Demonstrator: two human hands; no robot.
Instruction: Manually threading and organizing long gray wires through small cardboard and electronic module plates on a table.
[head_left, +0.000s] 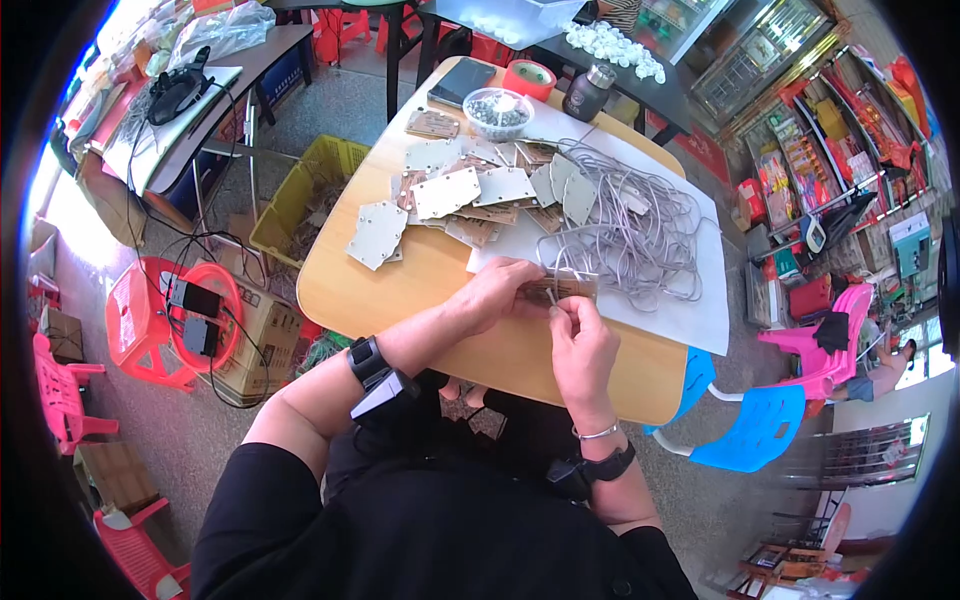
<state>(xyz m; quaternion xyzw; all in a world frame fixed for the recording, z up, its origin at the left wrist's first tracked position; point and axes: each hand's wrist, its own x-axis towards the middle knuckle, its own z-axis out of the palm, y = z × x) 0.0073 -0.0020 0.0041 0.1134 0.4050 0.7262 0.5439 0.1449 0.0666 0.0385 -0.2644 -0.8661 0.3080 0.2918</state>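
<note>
Likely a small shop with a makeshift workspace: packaged goods (800, 155) on display racks (832, 208), a glass-fronted cabinet (676, 28), table (370, 290) heaped with flat panels (450, 192) and grey cord (650, 240).

You've got pale, smooth wood-look finish across the surface (370, 290), with a soft sheen. Between your hands (583, 345), the small board (577, 290) shows a brown, wood-like face. Up at twelve o'clock, the pile of boards (448, 193) mixes smooth whitish faces with brown woody ones, and beyond, your bowl (498, 130) is clear, glossy plastic! One o'clock: smooth, plastic-looking grey cords (650, 230) over a white, paper-like sheet (706, 322). Three o'clock, your chair (750, 430) is smooth blue plastic; eleven, the crate (338, 155) is yellow plastic.
</note>
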